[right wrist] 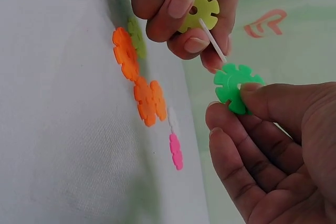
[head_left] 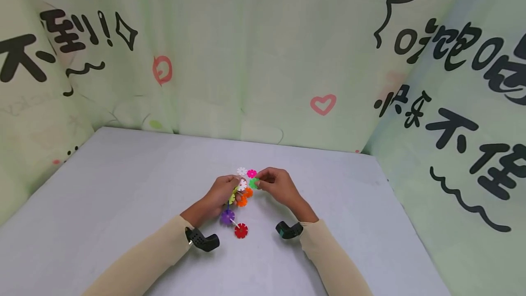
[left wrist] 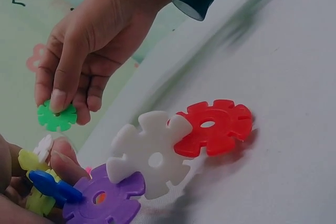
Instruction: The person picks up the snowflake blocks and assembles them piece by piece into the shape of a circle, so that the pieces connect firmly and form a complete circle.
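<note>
My left hand holds a chain of notched plastic discs at its yellow part. Along the chain come a blue disc, a purple disc, a white disc and a red disc at the end. Another white disc, seen edge-on, sticks out from the yellow disc at my left fingers. Between thumb and fingers, my right hand pinches a green disc. Its rim is close to the edge-on white disc in the right wrist view.
Loose discs lie on the white-covered table past the hands: orange discs, a light green disc, a pink disc and a white disc. A printed curtain stands behind the table's far edge.
</note>
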Demonstrator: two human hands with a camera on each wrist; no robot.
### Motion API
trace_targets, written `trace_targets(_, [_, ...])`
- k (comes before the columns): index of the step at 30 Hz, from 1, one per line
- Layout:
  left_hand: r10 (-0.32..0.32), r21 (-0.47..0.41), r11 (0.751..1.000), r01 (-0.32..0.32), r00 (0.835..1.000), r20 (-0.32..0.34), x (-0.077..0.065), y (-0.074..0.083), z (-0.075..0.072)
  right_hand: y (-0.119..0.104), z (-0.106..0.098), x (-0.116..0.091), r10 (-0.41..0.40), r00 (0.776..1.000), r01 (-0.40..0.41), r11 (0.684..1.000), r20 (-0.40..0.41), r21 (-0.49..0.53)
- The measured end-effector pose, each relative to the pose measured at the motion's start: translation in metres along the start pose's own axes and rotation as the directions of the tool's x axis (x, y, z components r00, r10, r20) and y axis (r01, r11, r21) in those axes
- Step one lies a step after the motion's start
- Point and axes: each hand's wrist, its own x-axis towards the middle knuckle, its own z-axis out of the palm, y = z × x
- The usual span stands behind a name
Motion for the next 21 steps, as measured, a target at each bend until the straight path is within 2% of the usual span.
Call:
trace_targets(11, [-0.012, -0.060, 0.998, 0.014, 0.999, 0.038, -0.0019, 0.0019, 0.0024, -0.0011, 0.0027, 0.0003, -0.004, 1.000, 0.004, 0.998, 0.008, 0.063])
trace_targets(21, [-0.016, -0.052, 0.998, 0.019, 0.998, 0.053, -0.0037, 0.0001, 0.0006, -0.0011, 0.0052, -0.0007, -0.021, 1.000, 0.021, 1.000, 0.005, 0.007])
